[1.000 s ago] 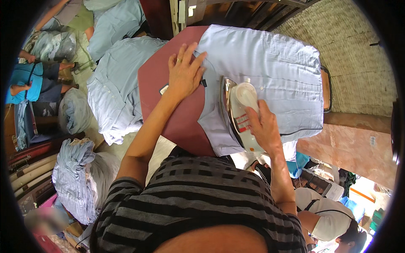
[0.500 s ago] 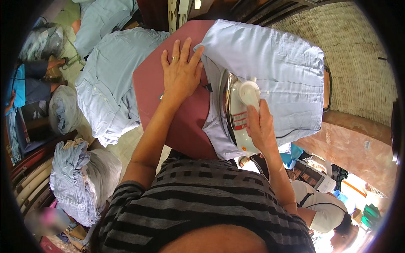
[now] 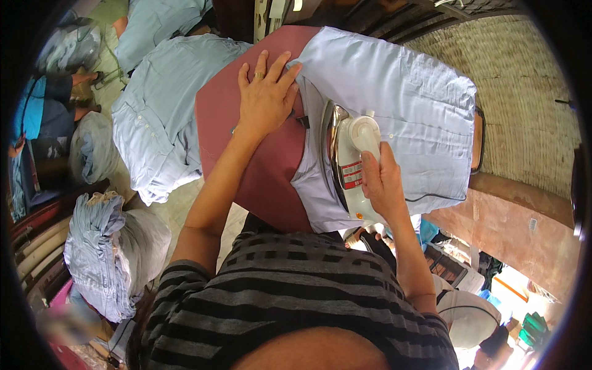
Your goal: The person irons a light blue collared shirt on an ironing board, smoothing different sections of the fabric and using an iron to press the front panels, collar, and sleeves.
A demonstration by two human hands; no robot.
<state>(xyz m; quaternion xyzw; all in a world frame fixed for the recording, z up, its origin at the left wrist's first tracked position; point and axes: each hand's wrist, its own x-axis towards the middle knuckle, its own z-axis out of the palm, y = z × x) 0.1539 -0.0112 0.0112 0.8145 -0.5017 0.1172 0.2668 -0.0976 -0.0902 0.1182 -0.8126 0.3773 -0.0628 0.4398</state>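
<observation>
A light blue shirt (image 3: 419,105) lies spread over a dark red ironing board (image 3: 262,176). A white iron (image 3: 364,132) with a shiny metal base rests on the shirt's near left part. My right hand (image 3: 383,185) is wrapped round the iron's handle. My left hand (image 3: 265,98) lies flat with fingers spread on the board, its fingertips near the shirt's left edge. The iron's sole is hidden from view, and a dark cord trails off to its right across the shirt.
Crumpled light blue shirts (image 3: 160,123) are heaped left of the board. Another stack of shirts (image 3: 95,259) stands at lower left. A woven mat (image 3: 505,92) and a brownish ledge (image 3: 512,216) lie to the right. Other people are at far left and lower right.
The view has shifted slightly. My left hand stays on the board and my right hand still grips the iron, which has hardly moved on the shirt.
</observation>
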